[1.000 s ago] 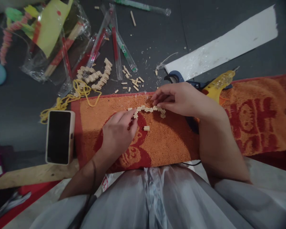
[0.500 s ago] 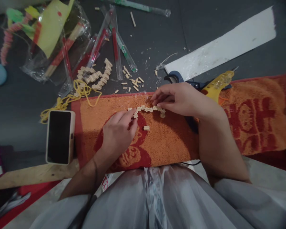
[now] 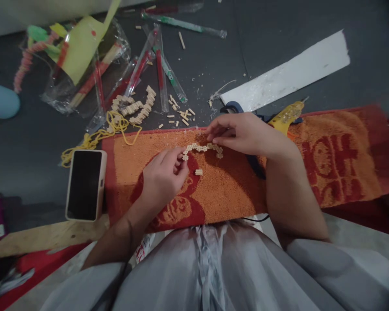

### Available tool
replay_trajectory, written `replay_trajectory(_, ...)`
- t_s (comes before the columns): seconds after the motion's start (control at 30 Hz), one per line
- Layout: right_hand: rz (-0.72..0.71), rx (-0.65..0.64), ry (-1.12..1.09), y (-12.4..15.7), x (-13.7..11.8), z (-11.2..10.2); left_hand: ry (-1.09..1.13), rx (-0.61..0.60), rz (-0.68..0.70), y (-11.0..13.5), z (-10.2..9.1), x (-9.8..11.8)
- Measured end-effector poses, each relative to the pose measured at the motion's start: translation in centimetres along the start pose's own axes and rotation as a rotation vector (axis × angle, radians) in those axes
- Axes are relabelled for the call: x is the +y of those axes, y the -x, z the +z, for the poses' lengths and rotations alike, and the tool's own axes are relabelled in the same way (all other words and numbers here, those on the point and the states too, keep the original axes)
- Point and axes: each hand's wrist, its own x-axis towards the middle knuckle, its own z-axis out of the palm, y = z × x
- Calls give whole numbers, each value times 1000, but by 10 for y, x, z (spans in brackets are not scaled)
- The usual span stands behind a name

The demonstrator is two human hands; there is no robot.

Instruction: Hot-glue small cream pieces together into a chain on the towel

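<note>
A wavy chain of small wooden stick pieces [image 3: 201, 147] lies on the orange towel [image 3: 227, 185], its ends bending down. At its left end is my left hand [image 3: 164, 175], thumb and forefinger closed around or against the end piece; the contact is partly hidden. My right hand [image 3: 243, 134] comes in from the other side, palm down and fingers curled. Its thumb and fingertips are together just above the right part of the chain, and whatever is between them is hidden. Below the chain rests a short bundle of sticks [image 3: 199, 172].
Behind the towel are loose stick bits [image 3: 184, 115], a longer curved stick strip [image 3: 145, 108], yellow string [image 3: 116, 123] and wrapped glue sticks [image 3: 160, 73]. A phone [image 3: 86, 185] is on the left. Blue-handled scissors [image 3: 231, 107], a yellow glue gun [image 3: 285, 119] and a white board [image 3: 288, 71] are at right.
The view has shifted slightly. A small piece that showed beside my left fingertips is no longer visible. My left fingers have curled in at the chain's end; my right hand has hardly moved.
</note>
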Motion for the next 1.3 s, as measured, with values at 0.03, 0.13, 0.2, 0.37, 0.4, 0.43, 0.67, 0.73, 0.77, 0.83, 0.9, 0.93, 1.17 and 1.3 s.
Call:
replay_trajectory(0.03,-8,17,22,1,-3,-2,35,8,-9,0,0,0)
replay_trajectory(0.13,-12,65,79,5,-12,-7,173,55,1,-1,-1,2)
replay_trajectory(0.2,-6,81,109,11,-19,-10,258,121,73,-2,-3,4)
replay_trajectory(0.37,41,120,216,32,-28,-11,287,287,353,-6,-9,7)
replay_trajectory(0.4,63,132,255,38,-29,-10,289,301,387,-7,-10,6)
replay_trajectory(0.43,88,150,302,44,-28,-9,292,311,415,-7,-11,6)
replay_trajectory(0.67,276,449,571,89,-16,0,242,304,497,-6,-13,4)
replay_trajectory(0.73,321,527,606,102,-9,3,230,288,478,-4,-12,5)
replay_trajectory(0.77,340,560,635,108,-5,4,225,280,470,-3,-11,5)
replay_trajectory(0.83,387,630,696,119,3,8,205,261,462,-2,-9,4)
replay_trajectory(0.9,433,634,724,126,9,12,172,248,462,-1,-7,3)
replay_trajectory(0.93,456,619,726,128,12,14,155,245,462,-1,-6,3)
replay_trajectory(1.17,534,582,729,117,20,18,187,220,476,-1,-2,0)
replay_trajectory(1.3,607,601,710,105,25,15,193,221,483,-2,-1,-2)
